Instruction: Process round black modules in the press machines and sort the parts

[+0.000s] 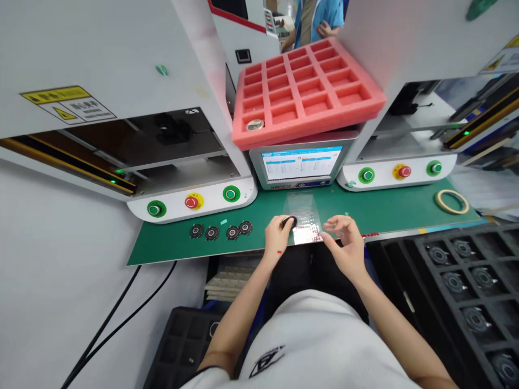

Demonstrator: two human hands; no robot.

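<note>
My left hand [277, 237] is closed on a small black round watch part [289, 222], gripping it by its left side above the green mat. Just right of it lies a see-through plastic sheet [305, 210] with small markings and a white, red-specked lower end. My right hand [346, 246] is at that sheet's right edge, thumb and fingers curved but apart, and no object shows between them. To the left, several similar round black watch parts [212, 233] rest in a row on the mat.
Behind the mat [389, 208] stand a screen [302, 163] and a pink foam tray [302, 116] on top. Machines with green and red buttons [192, 201] flank it. Tape roll [452, 201] lies right; black trays [436, 270] hold watch parts. Another person [318, 24] is beyond.
</note>
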